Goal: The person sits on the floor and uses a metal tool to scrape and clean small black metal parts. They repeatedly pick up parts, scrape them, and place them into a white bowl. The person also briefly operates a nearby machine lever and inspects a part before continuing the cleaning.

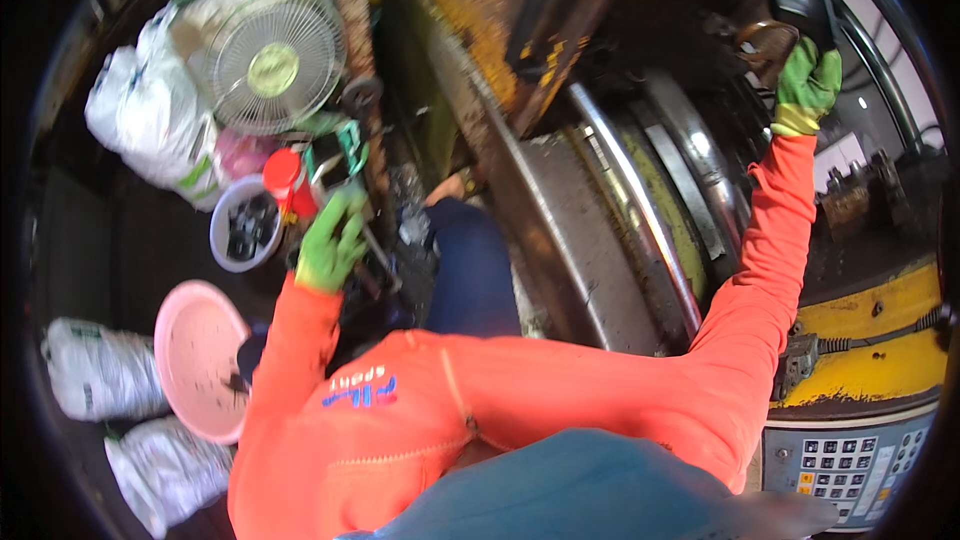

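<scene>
My left hand, in a green glove, is raised beside a red plastic container and a white bucket of small black parts. Its fingers are apart with nothing between them. Far out to the right, my right hand, also green-gloved, reaches up into the machine. Its fingers are closed on the lower end of a black angled piece; what kind of part this is, I cannot make out. A brownish round part lies just left of that hand.
Heavy metal machine bars run between my arms. A round fan stands at the upper left near white plastic bags. A pink basin is at the left. A keypad panel sits at the lower right.
</scene>
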The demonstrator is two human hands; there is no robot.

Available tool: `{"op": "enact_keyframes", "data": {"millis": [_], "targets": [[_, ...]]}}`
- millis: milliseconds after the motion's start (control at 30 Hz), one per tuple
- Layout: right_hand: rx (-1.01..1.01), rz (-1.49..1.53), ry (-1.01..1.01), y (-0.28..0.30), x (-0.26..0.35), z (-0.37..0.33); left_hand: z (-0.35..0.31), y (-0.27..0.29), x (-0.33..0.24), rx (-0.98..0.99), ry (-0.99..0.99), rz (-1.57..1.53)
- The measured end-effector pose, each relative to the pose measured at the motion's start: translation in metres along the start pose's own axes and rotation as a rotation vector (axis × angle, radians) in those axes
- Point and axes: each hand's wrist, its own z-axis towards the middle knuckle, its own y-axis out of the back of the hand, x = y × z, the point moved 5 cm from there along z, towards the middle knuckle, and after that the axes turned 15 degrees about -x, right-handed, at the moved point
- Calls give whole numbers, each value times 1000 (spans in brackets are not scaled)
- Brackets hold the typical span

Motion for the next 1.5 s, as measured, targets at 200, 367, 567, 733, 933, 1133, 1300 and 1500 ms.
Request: {"op": "enact_keyframes", "data": {"millis": [200, 367, 567, 733, 933, 1133, 1300, 1500], "targets": [[404, 308, 822, -60, 284, -38, -41, -87, -46, 290, -54, -204], [416, 574, 877, -73, 405, -91, -48, -16, -62, 23, -505, 47], [148, 418, 59, -154, 332, -75, -91, 187, -89, -713, -1437, 729], [54, 172, -640, -176, 217, -111, -129, 419, -59, -1348, -827, 960], [38, 548, -1265, -196, 209, -167, -65, 596, 41, -1228, 106, 1415], [221, 513, -1228, -186, 200, -162, -28, 587, 30, -1192, 116, 1482], [221, 399, -1283, -152, 214, -165, -60, 436, -52, -1152, -868, 617], [17, 389, -1128, -76, 253, -139, -8, 260, -42, -296, -315, -455]]}}
